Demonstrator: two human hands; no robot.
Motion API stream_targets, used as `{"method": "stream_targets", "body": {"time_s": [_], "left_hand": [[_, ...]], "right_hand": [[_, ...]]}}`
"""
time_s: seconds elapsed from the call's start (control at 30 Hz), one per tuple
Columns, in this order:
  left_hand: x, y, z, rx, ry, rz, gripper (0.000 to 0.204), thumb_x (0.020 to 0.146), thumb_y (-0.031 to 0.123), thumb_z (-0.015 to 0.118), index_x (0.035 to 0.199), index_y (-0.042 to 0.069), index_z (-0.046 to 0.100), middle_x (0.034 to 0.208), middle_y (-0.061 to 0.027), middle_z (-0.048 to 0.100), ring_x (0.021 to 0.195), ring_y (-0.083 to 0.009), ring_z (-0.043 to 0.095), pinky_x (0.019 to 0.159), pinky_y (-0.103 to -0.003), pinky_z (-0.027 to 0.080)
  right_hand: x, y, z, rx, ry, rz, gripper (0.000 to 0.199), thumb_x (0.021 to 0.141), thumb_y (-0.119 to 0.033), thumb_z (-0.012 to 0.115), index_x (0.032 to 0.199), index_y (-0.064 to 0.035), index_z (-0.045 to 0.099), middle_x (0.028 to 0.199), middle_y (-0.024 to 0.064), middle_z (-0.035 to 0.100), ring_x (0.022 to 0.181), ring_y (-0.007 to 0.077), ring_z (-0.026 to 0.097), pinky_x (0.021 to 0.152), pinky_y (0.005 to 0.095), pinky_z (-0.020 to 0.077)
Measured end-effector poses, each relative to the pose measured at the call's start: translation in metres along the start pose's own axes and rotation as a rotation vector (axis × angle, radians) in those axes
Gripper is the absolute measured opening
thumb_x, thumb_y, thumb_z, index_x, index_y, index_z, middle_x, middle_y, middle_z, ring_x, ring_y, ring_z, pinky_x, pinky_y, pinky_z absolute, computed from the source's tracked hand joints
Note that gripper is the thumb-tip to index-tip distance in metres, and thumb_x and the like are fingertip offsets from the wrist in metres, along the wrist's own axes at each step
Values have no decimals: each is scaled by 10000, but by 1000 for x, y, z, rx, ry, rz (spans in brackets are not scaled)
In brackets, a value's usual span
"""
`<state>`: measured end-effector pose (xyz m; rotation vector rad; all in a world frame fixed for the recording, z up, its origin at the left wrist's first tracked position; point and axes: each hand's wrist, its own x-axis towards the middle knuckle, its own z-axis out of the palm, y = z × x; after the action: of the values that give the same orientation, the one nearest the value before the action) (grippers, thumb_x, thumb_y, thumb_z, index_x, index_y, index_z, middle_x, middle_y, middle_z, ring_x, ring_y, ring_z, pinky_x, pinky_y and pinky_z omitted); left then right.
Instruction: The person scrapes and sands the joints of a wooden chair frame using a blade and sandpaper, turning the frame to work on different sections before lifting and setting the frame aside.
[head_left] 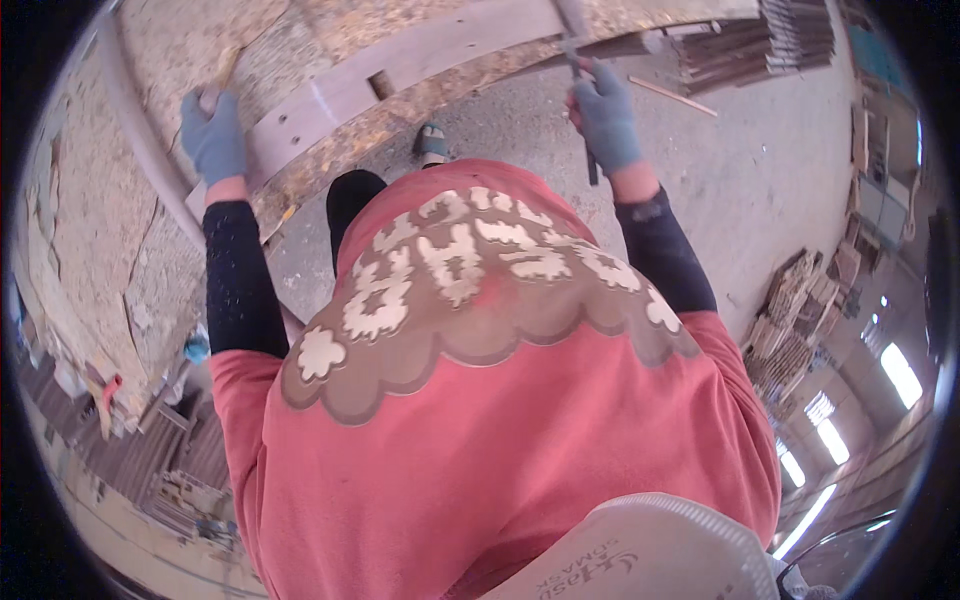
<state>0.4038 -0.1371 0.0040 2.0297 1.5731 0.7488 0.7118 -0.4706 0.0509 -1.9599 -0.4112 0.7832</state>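
Hands (213, 135) (607, 115) apart — plank (430, 57) edge between

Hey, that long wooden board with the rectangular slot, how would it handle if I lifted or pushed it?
The board would probably stay stiff, being broad, solid-looking wood. Lying flat, it seems likelier to slide than roll, though the rough, flaky surface under it may drag. The slot might be a weaker spot.

Tool (592, 165) part-hidden in right grip (607, 115); mask (650, 555) cut off.
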Motion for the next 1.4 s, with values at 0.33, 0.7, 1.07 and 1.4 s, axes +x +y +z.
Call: {"method": "stream_targets", "body": {"time_s": [0.33,0.7,1.07,1.4], "left_hand": [[0,12,-3,-69,-2,-46,334,777,277,628,1025,54,612,935,-116,664,860,-233,624,807,-320,468],[4,-23,10,-124,72,29,423,812,332,640,1140,68,592,1041,-133,657,968,-224,623,863,-311,455],[6,-33,15,-2,181,98,408,808,293,638,1129,48,580,995,-118,641,911,-234,605,807,-327,463],[10,-41,12,-39,59,2,524,801,377,652,1233,91,570,1165,-124,637,1080,-231,601,934,-308,435]], "right_hand": [[3,-32,11,-46,2,-83,335,877,-56,449,1209,-39,486,647,25,545,476,79,473,430,236,385],[-1,-36,-55,-465,-107,-15,314,889,-99,472,1191,-69,556,676,44,589,520,105,535,480,232,418],[76,-108,-22,-1779,-122,-595,381,870,-102,469,1215,-257,514,927,131,616,847,346,631,680,459,521],[45,-95,-41,-1802,-217,-595,357,857,-92,496,1178,-245,528,970,94,625,878,324,639,692,419,540]]}}
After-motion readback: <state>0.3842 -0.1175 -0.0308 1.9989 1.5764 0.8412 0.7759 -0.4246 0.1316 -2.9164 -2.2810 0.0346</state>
